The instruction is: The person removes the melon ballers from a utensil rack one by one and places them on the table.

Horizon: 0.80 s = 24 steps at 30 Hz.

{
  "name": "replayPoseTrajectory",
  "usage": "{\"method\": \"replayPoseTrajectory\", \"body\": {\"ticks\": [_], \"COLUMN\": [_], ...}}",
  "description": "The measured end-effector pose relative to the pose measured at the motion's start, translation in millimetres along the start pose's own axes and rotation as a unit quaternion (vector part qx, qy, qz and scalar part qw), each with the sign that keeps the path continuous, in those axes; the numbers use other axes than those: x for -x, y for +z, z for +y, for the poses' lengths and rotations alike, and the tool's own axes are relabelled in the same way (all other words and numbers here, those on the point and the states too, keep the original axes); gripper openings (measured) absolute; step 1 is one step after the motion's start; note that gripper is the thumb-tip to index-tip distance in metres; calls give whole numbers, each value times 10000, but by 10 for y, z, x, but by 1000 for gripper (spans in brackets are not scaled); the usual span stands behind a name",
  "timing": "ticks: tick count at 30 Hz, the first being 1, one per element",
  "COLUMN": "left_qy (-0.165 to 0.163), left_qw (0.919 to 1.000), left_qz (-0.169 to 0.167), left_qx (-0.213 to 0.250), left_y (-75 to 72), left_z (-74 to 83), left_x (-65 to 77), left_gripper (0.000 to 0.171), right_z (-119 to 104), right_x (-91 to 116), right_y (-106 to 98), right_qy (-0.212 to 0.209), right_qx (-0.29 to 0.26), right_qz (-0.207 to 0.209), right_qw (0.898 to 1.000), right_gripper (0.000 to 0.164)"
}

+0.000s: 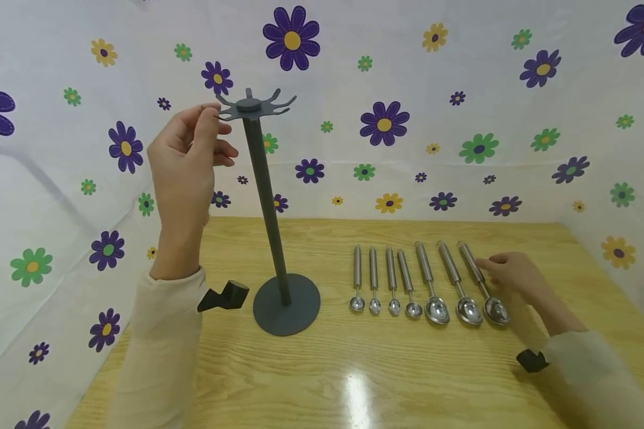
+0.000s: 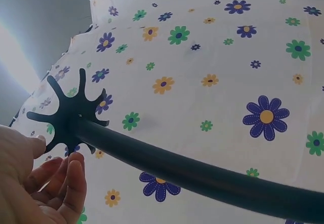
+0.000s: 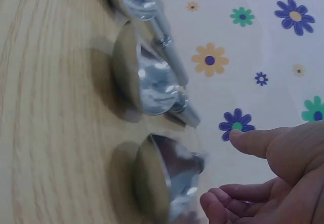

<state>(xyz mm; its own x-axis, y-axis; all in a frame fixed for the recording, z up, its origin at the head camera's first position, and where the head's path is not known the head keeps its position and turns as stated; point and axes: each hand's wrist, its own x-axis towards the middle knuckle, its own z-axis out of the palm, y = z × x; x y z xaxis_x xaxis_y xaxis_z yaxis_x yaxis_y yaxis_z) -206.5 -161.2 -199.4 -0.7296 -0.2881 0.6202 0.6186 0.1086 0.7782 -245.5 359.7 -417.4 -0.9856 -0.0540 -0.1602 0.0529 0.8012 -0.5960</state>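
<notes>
A dark grey hook stand (image 1: 266,202) rises from its round base on the left side of the table. My left hand (image 1: 179,158) is up at its top, thumb and index finger pinching the tip of one curved hook, the other fingers loosely bent. Toward the right lies a row of metal scoops, handles pointing away from me. My right hand (image 1: 515,277) hovers beside the handle of the rightmost large scoop (image 1: 496,311). In the right wrist view, thumb (image 3: 250,142) and fingers stand apart beside that scoop, with nothing between them.
Two more large scoops (image 1: 437,311) (image 1: 469,311) lie left of the rightmost one, followed by several small scoops (image 1: 357,304). A flower-patterned cloth (image 1: 343,107) encloses the wooden table (image 1: 300,381) at the back and sides.
</notes>
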Motion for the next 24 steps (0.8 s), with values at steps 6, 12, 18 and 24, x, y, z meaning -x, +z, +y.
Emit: {"method": "replayPoseTrajectory", "body": {"ticks": [6, 12, 18, 24], "left_qy": [136, 40, 241, 445], "left_qw": [9931, 9721, 9390, 8895], "left_qz": [-109, -382, -1178, -1899], "left_qx": [-1159, -2315, -3221, -4132], "left_y": [-188, -468, -694, -878], "left_z": [-124, -283, -419, -604], "left_x": [84, 194, 270, 352], "left_gripper": [33, 39, 50, 65], "right_z": [-192, -432, -577, -649], "right_x": [87, 166, 270, 351], "right_y": [-180, -309, -350, -322], "right_qy": [-483, -935, -1523, -2347], "right_qx": [-214, -43, 452, 1385], "right_qz": [-251, 33, 492, 857], "right_qw": [9983, 9956, 9861, 9583], "right_gripper": [82, 76, 69, 76]}}
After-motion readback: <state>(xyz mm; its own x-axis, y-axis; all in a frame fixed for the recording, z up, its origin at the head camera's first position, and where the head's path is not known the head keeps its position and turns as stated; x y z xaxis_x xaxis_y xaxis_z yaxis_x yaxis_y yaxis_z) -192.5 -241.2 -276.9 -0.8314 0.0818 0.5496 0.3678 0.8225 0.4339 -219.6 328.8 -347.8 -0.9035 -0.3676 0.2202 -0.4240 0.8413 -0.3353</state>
